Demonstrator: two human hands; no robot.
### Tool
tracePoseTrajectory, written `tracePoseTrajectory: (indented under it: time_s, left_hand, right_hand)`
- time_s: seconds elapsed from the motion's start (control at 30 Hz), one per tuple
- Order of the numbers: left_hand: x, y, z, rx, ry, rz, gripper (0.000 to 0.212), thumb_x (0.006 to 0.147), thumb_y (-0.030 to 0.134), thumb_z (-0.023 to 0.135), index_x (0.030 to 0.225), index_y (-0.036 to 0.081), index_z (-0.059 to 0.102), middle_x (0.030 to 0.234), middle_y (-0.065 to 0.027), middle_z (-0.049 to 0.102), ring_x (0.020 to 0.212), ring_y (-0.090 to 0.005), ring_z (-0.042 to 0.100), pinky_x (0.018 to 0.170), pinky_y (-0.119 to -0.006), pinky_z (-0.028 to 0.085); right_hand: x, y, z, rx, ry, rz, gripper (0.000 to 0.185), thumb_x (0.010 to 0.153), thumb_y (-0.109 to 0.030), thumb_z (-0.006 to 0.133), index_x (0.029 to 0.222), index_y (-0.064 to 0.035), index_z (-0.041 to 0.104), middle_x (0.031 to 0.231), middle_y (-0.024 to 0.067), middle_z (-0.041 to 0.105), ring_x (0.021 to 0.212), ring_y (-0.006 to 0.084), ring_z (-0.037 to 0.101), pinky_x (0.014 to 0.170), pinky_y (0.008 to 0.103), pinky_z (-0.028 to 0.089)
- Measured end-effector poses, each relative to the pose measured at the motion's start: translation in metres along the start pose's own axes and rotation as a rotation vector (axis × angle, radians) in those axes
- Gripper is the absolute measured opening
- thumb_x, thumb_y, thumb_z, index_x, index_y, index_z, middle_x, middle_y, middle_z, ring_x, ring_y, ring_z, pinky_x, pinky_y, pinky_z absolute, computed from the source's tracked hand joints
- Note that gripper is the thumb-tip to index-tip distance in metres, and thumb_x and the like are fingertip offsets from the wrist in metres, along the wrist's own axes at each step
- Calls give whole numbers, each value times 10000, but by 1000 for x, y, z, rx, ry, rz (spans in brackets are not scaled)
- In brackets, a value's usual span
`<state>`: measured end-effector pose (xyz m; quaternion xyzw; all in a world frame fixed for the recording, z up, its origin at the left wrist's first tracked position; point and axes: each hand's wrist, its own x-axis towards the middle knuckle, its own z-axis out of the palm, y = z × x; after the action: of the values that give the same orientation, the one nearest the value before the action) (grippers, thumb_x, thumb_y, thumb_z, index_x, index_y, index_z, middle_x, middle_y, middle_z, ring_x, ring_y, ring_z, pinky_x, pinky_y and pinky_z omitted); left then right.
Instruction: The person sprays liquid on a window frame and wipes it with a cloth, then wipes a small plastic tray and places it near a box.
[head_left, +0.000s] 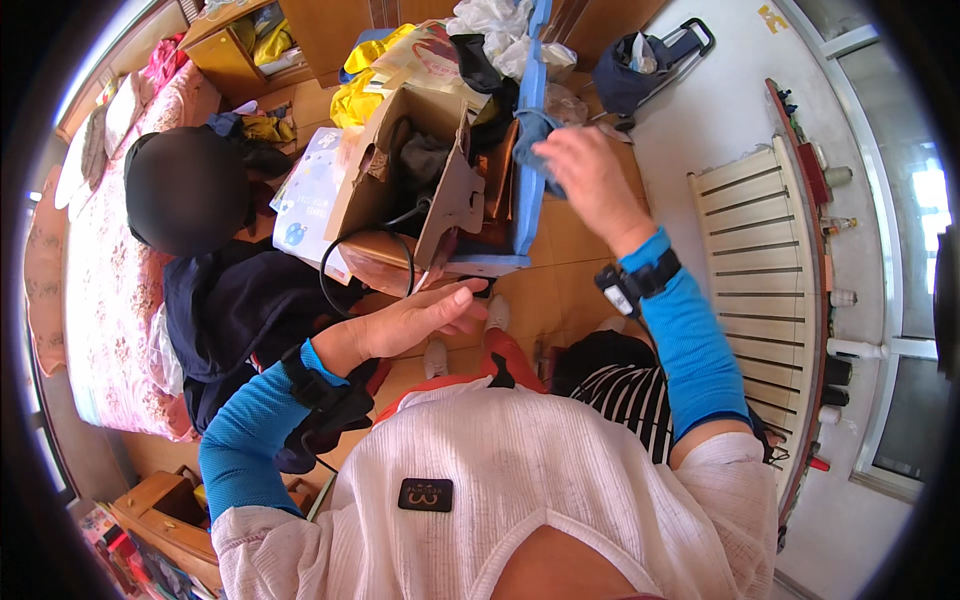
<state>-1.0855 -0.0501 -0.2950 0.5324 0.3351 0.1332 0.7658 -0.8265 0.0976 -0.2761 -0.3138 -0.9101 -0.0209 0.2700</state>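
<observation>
My right hand (596, 176) is at a blue-grey cloth (537, 142) draped over the edge of a light blue panel (531, 202); its fingers are blurred, and whether they grip the cloth cannot be told. My left hand (420, 319), fingers extended and holding nothing, is just below an open cardboard box (457, 199). Inside the box lie a dark grey cloth (426, 156) and a black cable (409, 215), which loops out over the near side. Left of the box stands a white printed box (311, 199); yellow bags (356, 97) and white plastic bags (491, 22) are piled beyond it.
A person in dark clothes (225, 300) is close on my left, beside a bed with a pink floral cover (112, 300). A folding cart with a navy bag (630, 75) stands at the far right. A white radiator (757, 247) runs along the right wall, under a cluttered sill.
</observation>
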Motion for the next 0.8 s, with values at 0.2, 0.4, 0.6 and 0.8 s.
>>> tracePoseTrajectory:
  time_s: [0.2, 0.4, 0.6, 0.8]
  left_hand:
    - [7, -7, 12, 2, -77, -64, 936, 874, 712, 308, 1454, -11, 176, 1293, -165, 493, 1148, -229, 500, 1004, -327, 375]
    - [-8, -29, 16, -33, -59, -111, 846, 912, 652, 312, 1447, 4, 216, 1273, -167, 497, 1147, -224, 509, 982, -330, 395]
    - [-15, -46, 10, -60, 40, -138, 869, 894, 675, 327, 1441, 6, 236, 1296, -173, 490, 1148, -230, 507, 987, -315, 393]
    - [-9, -51, 14, -108, 105, -148, 870, 882, 697, 292, 1434, 25, 269, 1304, -176, 482, 1157, -238, 498, 1006, -335, 384]
  right_hand:
    - [-44, -51, 10, -78, 5, 44, 277, 769, -21, 593, 1042, -47, 631, 1021, 94, 553, 948, 281, 517, 838, 362, 451]
    - [-131, -74, 35, 45, -263, -12, 231, 790, -43, 574, 1015, -28, 628, 977, 88, 541, 927, 273, 520, 826, 354, 458]
    - [-61, -39, -5, 154, -98, -36, 233, 762, -4, 608, 989, -49, 632, 971, 90, 544, 931, 280, 546, 803, 355, 476]
    - [51, 46, -21, 303, 192, 239, 221, 862, -19, 563, 1069, -51, 636, 1059, 116, 545, 994, 267, 562, 868, 315, 448]
